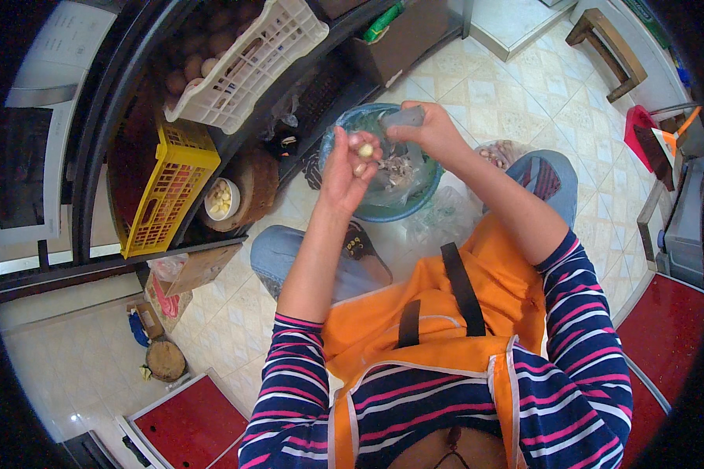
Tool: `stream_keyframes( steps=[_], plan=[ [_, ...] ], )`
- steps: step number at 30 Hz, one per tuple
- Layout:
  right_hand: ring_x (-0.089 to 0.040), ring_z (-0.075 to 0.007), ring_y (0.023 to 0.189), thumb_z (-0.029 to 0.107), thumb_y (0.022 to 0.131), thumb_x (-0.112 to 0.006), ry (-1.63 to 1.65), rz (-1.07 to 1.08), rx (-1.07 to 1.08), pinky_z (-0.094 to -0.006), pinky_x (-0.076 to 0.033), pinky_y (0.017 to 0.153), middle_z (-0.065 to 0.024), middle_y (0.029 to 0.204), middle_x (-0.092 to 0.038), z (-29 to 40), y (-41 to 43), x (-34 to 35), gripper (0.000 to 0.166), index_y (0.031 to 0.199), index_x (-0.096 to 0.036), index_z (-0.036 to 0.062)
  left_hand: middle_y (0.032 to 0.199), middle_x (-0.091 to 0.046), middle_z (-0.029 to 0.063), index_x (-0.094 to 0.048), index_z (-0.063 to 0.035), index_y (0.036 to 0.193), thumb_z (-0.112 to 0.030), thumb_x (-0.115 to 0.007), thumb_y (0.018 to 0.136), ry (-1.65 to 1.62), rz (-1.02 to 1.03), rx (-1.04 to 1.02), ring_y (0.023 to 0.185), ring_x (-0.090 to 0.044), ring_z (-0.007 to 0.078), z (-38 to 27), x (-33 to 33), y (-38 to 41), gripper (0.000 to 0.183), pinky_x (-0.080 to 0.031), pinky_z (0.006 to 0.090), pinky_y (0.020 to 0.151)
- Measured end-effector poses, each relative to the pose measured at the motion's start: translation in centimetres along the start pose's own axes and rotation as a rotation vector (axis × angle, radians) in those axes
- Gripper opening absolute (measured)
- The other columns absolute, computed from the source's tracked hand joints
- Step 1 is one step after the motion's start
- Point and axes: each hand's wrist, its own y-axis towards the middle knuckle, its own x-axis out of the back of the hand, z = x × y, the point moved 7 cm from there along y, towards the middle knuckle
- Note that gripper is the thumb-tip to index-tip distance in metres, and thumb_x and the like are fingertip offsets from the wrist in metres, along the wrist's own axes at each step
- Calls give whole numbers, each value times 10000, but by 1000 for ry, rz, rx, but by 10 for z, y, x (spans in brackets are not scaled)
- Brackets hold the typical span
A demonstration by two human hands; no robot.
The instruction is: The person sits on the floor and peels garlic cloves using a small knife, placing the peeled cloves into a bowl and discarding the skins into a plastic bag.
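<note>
My left hand [352, 170] is cupped palm up, with a few garlic cloves [365, 150] lying in the fingers. My right hand [425, 132] grips a grey blade [403, 117], perhaps a small cleaver, just right of the left fingertips. Both hands are over a round blue-green basin [410, 212] lined with clear plastic, where papery peelings [400, 170] lie. Beyond my right forearm, a plastic bag of garlic [496, 153] rests on the floor. At the left, a white bowl of peeled cloves [222, 199] stands on a round wooden block [258, 187].
A dark shelf at the left holds a white plastic crate [258, 70] by several eggs [192, 67] and a yellow crate [170, 187]. A crumpled clear bag [446, 214] lies beside the basin. A wooden stool [613, 53] and a red dustpan [636, 138] stand at the upper right.
</note>
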Motion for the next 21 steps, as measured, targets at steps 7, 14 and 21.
stream_keyframes(
  steps=[7, 14, 21],
  plan=[
    [-558, -113, 608, 157, 684, -710, 40, 16, -37, -264, -438, 573, -48, 649, -605, -2, 0, 0, 190, 730, -591, 16, 723, -483, -6, -495, -66, 1016, -320, -428, 940, 130, 145, 4, 613, -463, 90, -2, -8, 0, 274, -316, 186, 429],
    [-566, -85, 684, 106, 724, -692, 188, 103, -112, -228, -446, 638, -13, 739, -605, 0, -2, -8, 152, 774, -557, 56, 774, -502, 24, -496, -44, 1097, -223, -482, 919, 131, 117, -37, 640, -462, 110, -4, -7, -3, 253, -347, 187, 443],
    [-543, -73, 665, 113, 710, -698, 216, 122, -85, -224, -425, 620, -2, 728, -594, 4, -3, -7, 156, 754, -558, 59, 832, -545, 45, -511, -30, 1087, -163, -516, 900, 133, 57, -58, 649, -481, 106, -5, -11, -4, 229, -362, 182, 459]
  ],
)
